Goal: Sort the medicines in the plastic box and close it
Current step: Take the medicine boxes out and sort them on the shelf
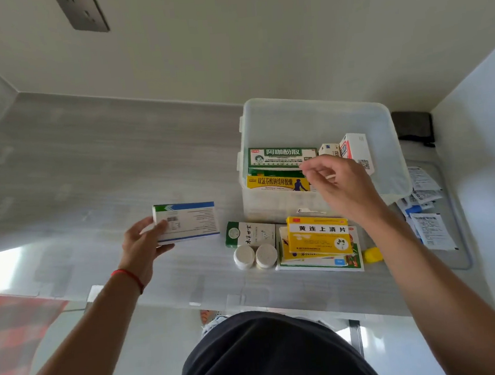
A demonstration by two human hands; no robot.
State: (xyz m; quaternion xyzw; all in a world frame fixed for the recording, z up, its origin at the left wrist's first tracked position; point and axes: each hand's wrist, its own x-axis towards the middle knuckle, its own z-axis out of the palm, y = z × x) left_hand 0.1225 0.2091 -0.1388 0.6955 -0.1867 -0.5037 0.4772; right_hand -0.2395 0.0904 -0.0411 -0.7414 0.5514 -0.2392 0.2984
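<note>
A clear plastic box (317,113) stands open on the counter. Inside it stand a green-and-white medicine box (281,156), a yellow box (275,183) in front of it, and two white boxes (355,149) to the right. My left hand (144,242) grips a white box with a blue-green stripe (188,221) above the counter, left of the plastic box. My right hand (338,186) hovers over the plastic box's front part, fingers loosely curled, holding nothing. In front of the plastic box lie a green-white carton (250,233), two white bottles (254,256) and a yellow box (319,235) on a stack.
A small yellow cap (372,255) lies right of the stack. The box's clear lid (462,259) lies at the right with several paper sachets (430,229) on it. A dark cloth (413,127) sits in the back right corner. The counter's front edge runs just below the medicines.
</note>
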